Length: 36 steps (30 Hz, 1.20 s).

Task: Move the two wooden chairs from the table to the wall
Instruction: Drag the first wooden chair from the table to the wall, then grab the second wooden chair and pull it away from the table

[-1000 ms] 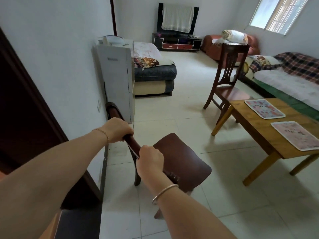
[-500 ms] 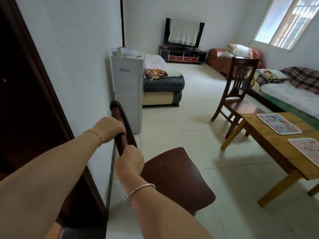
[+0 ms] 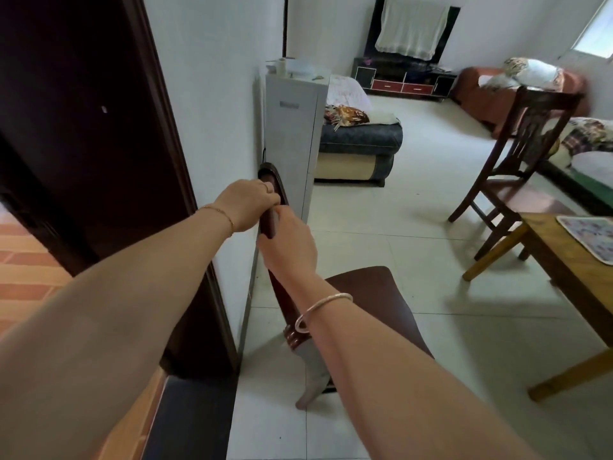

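Both your hands are closed around the top rail of the near chair [image 3: 371,303]. Your left hand [image 3: 247,204] wraps over the rail higher up, fingers curled down the far side, a thin bracelet at the wrist. Your right hand [image 3: 287,245] grips the same rail just below it, the two hands almost touching, with a metal bangle [image 3: 323,310] on that forearm.

The near chair stands on the tiled floor [image 3: 414,207] with its backrest edge-on to you and close against the white wall [image 3: 212,94]; whether the rail touches the wall cannot be told. Its dark seat points out into the room, away from the wall. It sits between the dark door frame [image 3: 172,161] on your left and a tall white cabinet [image 3: 290,127] just beyond the backrest, which also stands against the wall.

The second chair [image 3: 517,154] is well apart, over on the right, upright at the far end of the bench [image 3: 570,277], its seat near the bench's corner. A patterned mat [image 3: 590,237] lies on the bench top. Farther back a low sofa [image 3: 361,141] sits beside the cabinet.
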{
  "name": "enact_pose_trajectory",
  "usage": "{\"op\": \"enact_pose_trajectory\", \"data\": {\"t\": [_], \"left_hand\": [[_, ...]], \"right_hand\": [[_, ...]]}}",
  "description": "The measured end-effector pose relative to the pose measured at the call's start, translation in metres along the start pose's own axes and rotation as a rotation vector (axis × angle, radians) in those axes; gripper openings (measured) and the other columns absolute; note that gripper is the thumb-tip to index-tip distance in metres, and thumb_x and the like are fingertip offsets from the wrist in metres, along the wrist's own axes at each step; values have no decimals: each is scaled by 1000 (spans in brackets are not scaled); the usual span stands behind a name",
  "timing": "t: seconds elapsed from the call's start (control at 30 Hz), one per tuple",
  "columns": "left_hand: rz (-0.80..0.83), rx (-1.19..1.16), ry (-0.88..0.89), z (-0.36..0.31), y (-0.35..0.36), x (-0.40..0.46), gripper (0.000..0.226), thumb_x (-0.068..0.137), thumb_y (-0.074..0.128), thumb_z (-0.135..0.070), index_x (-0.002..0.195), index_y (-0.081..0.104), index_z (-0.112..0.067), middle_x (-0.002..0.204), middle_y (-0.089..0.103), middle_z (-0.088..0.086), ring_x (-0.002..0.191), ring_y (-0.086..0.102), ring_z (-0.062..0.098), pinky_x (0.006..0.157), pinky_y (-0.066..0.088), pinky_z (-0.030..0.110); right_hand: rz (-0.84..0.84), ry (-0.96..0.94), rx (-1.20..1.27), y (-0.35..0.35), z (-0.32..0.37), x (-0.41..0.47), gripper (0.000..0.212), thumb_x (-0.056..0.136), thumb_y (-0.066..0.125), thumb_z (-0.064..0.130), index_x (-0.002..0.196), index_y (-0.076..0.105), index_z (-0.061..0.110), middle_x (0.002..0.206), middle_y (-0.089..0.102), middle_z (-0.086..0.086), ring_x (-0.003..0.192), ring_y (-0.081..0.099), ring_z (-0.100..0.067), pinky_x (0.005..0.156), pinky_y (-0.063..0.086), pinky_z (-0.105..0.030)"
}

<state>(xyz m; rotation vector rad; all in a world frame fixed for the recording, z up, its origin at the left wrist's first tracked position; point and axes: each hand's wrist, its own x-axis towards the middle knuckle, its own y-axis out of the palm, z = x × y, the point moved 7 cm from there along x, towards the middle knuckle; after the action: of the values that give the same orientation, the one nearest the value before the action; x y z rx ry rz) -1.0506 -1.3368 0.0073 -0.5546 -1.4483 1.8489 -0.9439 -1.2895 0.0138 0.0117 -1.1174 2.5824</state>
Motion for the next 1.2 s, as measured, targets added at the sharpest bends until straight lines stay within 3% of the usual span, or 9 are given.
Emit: {"op": "enact_pose_trajectory", "data": {"t": [0.17, 0.37, 0.57, 0.97, 1.03, 1.2], "left_hand": [[-106, -181, -102, -13, -31, -14, 38, 84, 50, -13, 121, 58, -13, 121, 59, 10, 107, 56, 30, 88, 46, 41], [-241, -335, -204, -65, -64, -5, 50, 81, 58, -24, 129, 50, -16, 140, 49, 8, 131, 42, 26, 110, 34, 41], [-243, -579, -284, -154, -79, 27, 56, 83, 58, -27, 136, 41, -21, 148, 38, 8, 139, 30, 26, 116, 24, 47], [-435, -852, -285, -385, -167, 163, 59, 84, 63, -27, 136, 41, -12, 146, 41, 10, 136, 36, 25, 115, 28, 42], [-438, -875, -282, -412, -181, 197, 60, 84, 64, -25, 137, 39, -11, 146, 40, 12, 137, 35, 26, 115, 26, 39], [-446, -891, -282, -442, -194, 295, 65, 83, 63, -30, 140, 35, -14, 152, 29, 12, 140, 27, 28, 115, 25, 44]], "right_hand": [[-10, -98, 4, -29, 0, -7, 52, 82, 63, 23, 130, 46, 18, 118, 60, -5, 109, 53, -27, 92, 45, -48], [-27, -237, -53, -85, -42, -9, 63, 85, 61, 40, 140, 36, 22, 137, 50, -1, 130, 40, -22, 108, 28, -52], [-17, -289, -100, -170, -136, -7, 75, 78, 70, 41, 141, 32, 28, 143, 44, 1, 135, 35, -20, 109, 27, -54], [-4, -327, -102, -420, -335, 3, 81, 79, 71, 45, 144, 27, 27, 148, 39, 2, 133, 36, -17, 108, 35, -47], [-12, -307, -83, -458, -364, 13, 81, 78, 71, 44, 145, 27, 27, 148, 37, 1, 134, 35, -18, 108, 35, -47], [-74, -253, -62, -539, -429, 68, 83, 78, 71, 45, 145, 26, 28, 150, 35, 4, 134, 34, -16, 108, 33, -41]]}}
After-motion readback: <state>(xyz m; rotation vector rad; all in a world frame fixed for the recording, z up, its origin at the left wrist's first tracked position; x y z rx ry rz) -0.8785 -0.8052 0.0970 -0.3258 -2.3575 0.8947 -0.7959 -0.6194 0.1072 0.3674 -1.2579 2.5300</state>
